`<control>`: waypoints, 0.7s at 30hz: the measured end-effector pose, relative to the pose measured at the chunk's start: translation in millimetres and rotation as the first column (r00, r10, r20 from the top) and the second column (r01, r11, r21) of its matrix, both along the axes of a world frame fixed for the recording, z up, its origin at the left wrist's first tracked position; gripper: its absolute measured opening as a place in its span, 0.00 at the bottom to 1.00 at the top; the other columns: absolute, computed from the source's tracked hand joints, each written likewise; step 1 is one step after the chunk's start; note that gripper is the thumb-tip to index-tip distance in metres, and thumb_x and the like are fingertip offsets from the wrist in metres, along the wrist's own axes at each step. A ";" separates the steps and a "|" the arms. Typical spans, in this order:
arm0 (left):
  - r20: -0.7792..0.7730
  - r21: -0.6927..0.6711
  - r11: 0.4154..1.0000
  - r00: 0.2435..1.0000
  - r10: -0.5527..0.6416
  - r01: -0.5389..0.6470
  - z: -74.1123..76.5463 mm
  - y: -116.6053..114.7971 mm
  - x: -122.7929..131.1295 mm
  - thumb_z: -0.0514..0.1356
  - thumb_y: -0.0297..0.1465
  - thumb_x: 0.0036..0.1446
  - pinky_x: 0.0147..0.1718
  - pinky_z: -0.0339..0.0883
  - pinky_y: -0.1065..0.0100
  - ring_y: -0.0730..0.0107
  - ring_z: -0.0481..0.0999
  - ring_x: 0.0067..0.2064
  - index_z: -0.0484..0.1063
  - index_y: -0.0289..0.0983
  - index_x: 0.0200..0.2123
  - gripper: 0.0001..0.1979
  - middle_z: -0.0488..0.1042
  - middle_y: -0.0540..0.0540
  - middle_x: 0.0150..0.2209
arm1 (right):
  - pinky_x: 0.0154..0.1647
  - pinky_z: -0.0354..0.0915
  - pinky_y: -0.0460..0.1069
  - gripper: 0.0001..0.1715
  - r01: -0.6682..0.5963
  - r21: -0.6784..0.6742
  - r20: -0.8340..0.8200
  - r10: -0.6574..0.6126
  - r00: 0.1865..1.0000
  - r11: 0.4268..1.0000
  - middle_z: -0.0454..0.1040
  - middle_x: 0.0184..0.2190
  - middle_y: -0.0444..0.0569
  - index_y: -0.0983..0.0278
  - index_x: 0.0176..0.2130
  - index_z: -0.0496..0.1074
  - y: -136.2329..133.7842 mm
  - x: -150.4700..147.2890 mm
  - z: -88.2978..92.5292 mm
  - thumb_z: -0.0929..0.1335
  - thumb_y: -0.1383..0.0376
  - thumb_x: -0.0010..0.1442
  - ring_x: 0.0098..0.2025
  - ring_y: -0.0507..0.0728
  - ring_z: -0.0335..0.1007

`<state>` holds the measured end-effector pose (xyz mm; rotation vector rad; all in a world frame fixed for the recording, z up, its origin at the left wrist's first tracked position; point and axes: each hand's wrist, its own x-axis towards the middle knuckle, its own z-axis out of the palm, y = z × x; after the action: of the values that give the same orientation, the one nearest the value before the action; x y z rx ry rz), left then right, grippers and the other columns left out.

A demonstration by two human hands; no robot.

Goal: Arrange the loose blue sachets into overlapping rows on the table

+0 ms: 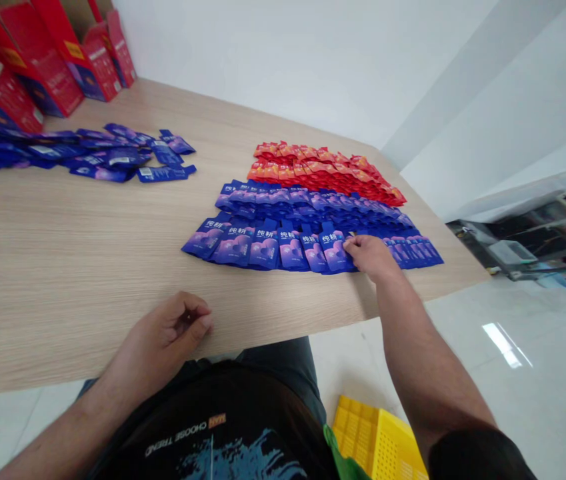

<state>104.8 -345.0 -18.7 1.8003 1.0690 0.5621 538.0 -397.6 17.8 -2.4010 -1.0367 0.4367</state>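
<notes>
My right hand [369,255] pinches the right edge of a blue-purple sachet [333,250] in the front row. To the left of it lie several overlapping blue sachets [263,248], printed with white characters and pink round shapes. More of the same row shows right of my wrist. Behind it run further blue sachets [283,198], then rows of red sachets [307,163] at the back. My left hand [175,330] rests near the table's front edge, fingers loosely curled and thumb close to them, with nothing visible inside. The sachet's edge under my right fingertips is hidden.
A loose heap of blue sachets [107,157] lies at the table's left, before several red boxes [53,67]. A white wall borders the back of the wooden table [87,267]. On the floor below stands a yellow crate [380,433]. A cluttered shelf [553,227] is at right.
</notes>
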 end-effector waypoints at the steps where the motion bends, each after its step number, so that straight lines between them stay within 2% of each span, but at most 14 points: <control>1: -0.013 -0.013 1.000 1.000 0.007 -0.007 1.3 -0.5 0.2 0.61 0.52 0.61 0.36 0.76 0.58 0.57 0.83 0.34 0.72 0.42 0.37 0.19 0.82 0.46 0.31 | 0.31 0.58 0.50 0.12 -0.002 0.009 0.027 0.001 1.000 1.000 0.68 0.18 0.43 0.62 0.30 0.74 0.3 0.7 -0.1 0.70 0.61 0.65 0.23 0.53 0.64; 4: -0.020 -0.044 0.999 1.000 0.011 -0.012 3.7 0.2 0.1 0.61 0.52 0.60 0.37 0.76 0.57 0.56 0.83 0.35 0.72 0.43 0.37 0.19 0.82 0.46 0.31 | 0.38 0.62 0.52 0.08 0.007 0.047 0.113 -0.013 0.993 0.999 0.76 0.25 0.48 0.62 0.30 0.75 -3.9 1.7 0.9 0.70 0.63 0.62 0.31 0.56 0.71; 7: -0.015 -0.048 0.999 1.000 0.013 -0.014 2.7 1.4 -0.6 0.61 0.51 0.60 0.37 0.76 0.58 0.56 0.83 0.35 0.73 0.43 0.37 0.18 0.82 0.45 0.31 | 0.41 0.64 0.54 0.08 0.053 0.133 0.195 -0.078 0.978 0.990 0.80 0.31 0.51 0.61 0.32 0.75 -18.0 -3.8 -0.3 0.69 0.60 0.60 0.35 0.60 0.73; 11: 0.006 -0.043 0.999 1.000 0.017 -0.017 -2.2 0.4 -2.1 0.61 0.51 0.60 0.36 0.75 0.59 0.57 0.82 0.35 0.73 0.42 0.37 0.18 0.81 0.45 0.31 | 0.40 0.68 0.55 0.17 0.090 0.321 0.189 -0.157 0.969 0.943 0.80 0.32 0.53 0.61 0.35 0.76 -51.8 -28.2 -14.1 0.68 0.51 0.58 0.35 0.62 0.73; 14: 0.046 -0.079 0.997 0.999 0.019 -0.015 -4.6 0.0 -3.3 0.61 0.51 0.62 0.36 0.76 0.59 0.57 0.82 0.35 0.73 0.42 0.37 0.18 0.81 0.45 0.31 | 0.38 0.69 0.55 0.23 0.090 0.388 0.159 -0.162 0.974 0.917 0.81 0.33 0.52 0.60 0.38 0.77 -79.3 -56.0 -30.8 0.67 0.45 0.60 0.34 0.62 0.74; 18: 0.073 -0.113 0.994 0.997 0.013 -0.005 -2.6 6.0 -8.6 0.62 0.52 0.61 0.36 0.77 0.59 0.57 0.83 0.35 0.72 0.42 0.37 0.19 0.81 0.45 0.31 | 0.37 0.69 0.54 0.22 -0.009 0.395 0.202 -0.077 0.976 0.919 0.80 0.31 0.51 0.60 0.38 0.77 -101.5 -85.6 -51.2 0.67 0.46 0.65 0.33 0.61 0.75; 21: 0.033 -0.070 0.997 0.999 0.022 -0.020 -1.3 16.9 -20.2 0.62 0.54 0.60 0.35 0.76 0.60 0.57 0.82 0.34 0.73 0.42 0.36 0.20 0.81 0.46 0.31 | 0.37 0.68 0.53 0.22 -0.138 0.385 0.342 -0.002 0.940 0.913 0.79 0.29 0.50 0.60 0.36 0.76 -102.9 -93.3 -64.7 0.65 0.48 0.70 0.31 0.60 0.75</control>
<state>84.5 -328.1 -20.0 1.7148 1.0729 0.5592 444.7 -500.5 -46.9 -2.1034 -1.2216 -0.1684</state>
